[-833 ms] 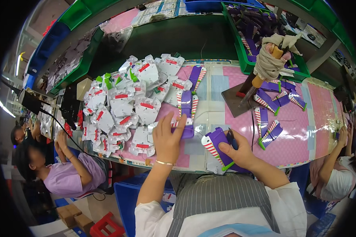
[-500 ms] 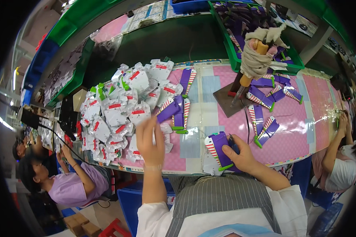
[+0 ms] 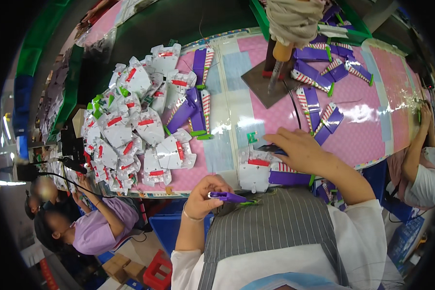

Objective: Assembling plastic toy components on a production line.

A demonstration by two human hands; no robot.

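Observation:
My left hand (image 3: 205,195) is closed on a purple wing-shaped plastic part (image 3: 228,197) with a green tip, just in front of the apron. My right hand (image 3: 299,151) grips a dark hand tool (image 3: 271,149) whose exact kind I cannot make out. Below the tool, at the table's near edge, lies a white plastic shell (image 3: 254,175) with a red strip. A small green circuit board (image 3: 252,137) sits just beyond that shell. Under my right wrist rests another purple wing part (image 3: 290,178), its red-and-white striped edge partly covered.
White shells (image 3: 147,125) with red strips are heaped at the left. Several purple wing parts (image 3: 315,75) lie at the right. A soldering iron (image 3: 275,72) with a cloth-wrapped top stands over a brown base (image 3: 256,82). Other people sit at both sides.
My left hand has come back from the heap toward my body with a purple part. My right hand has let go of its purple wing part and moved up, keeping the dark tool.

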